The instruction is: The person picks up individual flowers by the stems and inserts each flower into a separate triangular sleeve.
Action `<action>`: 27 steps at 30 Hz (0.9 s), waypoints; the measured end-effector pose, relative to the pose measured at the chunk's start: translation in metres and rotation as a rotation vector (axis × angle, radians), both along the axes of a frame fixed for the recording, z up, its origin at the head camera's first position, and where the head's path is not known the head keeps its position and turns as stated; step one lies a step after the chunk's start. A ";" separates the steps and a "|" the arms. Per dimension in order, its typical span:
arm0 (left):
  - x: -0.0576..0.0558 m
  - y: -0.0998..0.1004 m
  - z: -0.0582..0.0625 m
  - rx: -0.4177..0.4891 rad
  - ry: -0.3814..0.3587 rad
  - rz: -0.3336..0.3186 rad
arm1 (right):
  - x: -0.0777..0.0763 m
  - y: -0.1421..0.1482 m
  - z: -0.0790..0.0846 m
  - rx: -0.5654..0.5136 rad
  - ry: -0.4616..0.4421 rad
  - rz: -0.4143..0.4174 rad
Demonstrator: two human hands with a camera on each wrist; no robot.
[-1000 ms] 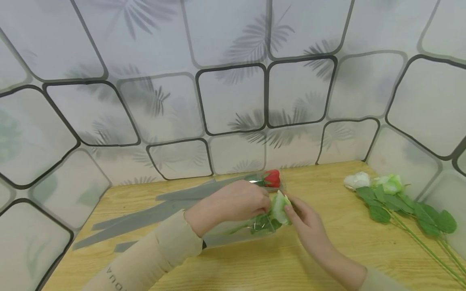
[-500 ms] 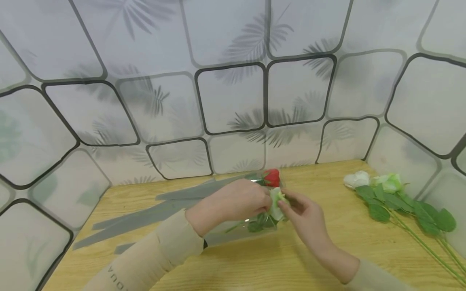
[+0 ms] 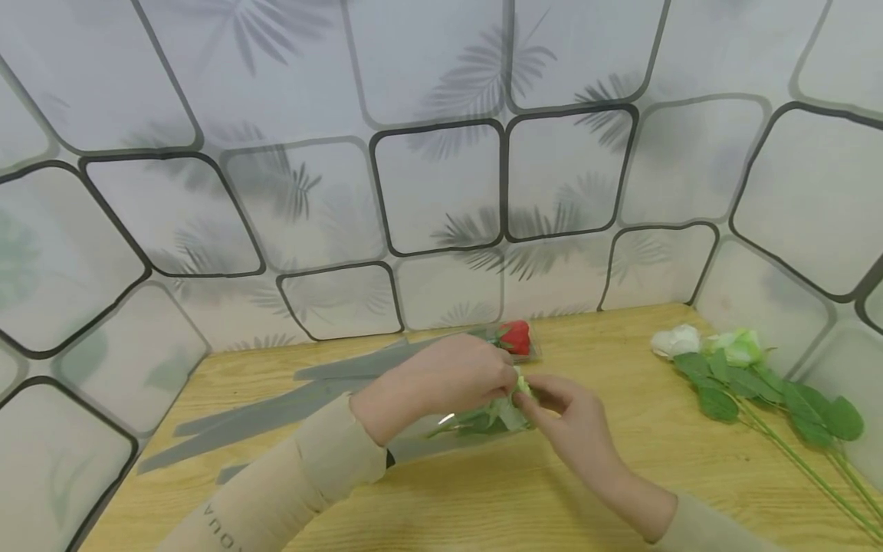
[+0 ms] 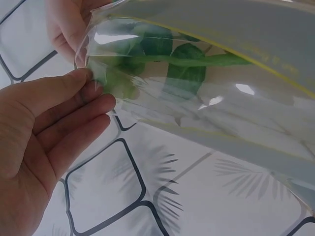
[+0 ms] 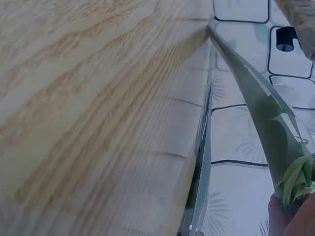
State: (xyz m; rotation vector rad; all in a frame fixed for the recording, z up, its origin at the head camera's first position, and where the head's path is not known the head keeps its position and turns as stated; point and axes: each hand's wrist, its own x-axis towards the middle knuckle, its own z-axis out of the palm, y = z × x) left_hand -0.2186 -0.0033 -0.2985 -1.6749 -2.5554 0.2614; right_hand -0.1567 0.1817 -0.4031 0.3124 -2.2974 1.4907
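A pale green rose (image 3: 522,386) lies with its leaves and stem inside a clear and grey flower sleeve (image 4: 236,105), its head at the sleeve's mouth. My left hand (image 3: 469,376) pinches the clear edge of that mouth between thumb and fingers. From the other side, my right hand (image 3: 576,418) grips the rose head with thumb and fingertips. The right wrist view shows the petals of the rose (image 5: 297,181) close against the fingers. Through the film in the left wrist view, green leaves (image 4: 186,71) are visible.
Just behind the hands lies a red rose (image 3: 516,338) in its own sleeve. Grey sleeve ends (image 3: 255,414) fan out to the left. On the right of the wooden table (image 3: 600,506) lie a white rose (image 3: 677,342) and another green rose (image 3: 738,347). Patterned walls (image 3: 441,192) enclose the table.
The green rose head has moved left and deeper into the sleeve's mouth. My right hand has moved left along with it, while my left hand has stayed nearly in place.
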 end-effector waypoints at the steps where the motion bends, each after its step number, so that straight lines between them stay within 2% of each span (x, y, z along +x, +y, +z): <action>1: 0.000 0.000 0.000 -0.002 0.004 -0.001 | 0.000 0.000 -0.001 0.028 0.016 -0.001; 8: 0.000 0.000 0.001 -0.012 0.008 0.007 | 0.000 0.000 -0.002 0.173 0.054 -0.015; 12: -0.001 0.000 0.001 -0.022 -0.006 0.030 | 0.003 0.004 -0.003 0.171 0.080 -0.077; 16: -0.002 0.001 0.002 -0.020 -0.011 0.049 | 0.006 0.012 -0.005 0.154 0.161 -0.119; 22: -0.003 0.000 0.001 -0.010 0.007 0.036 | 0.008 0.014 -0.010 0.134 0.252 -0.017; 27: -0.004 0.000 -0.003 -0.009 0.034 0.020 | 0.011 0.008 -0.010 0.114 0.279 0.041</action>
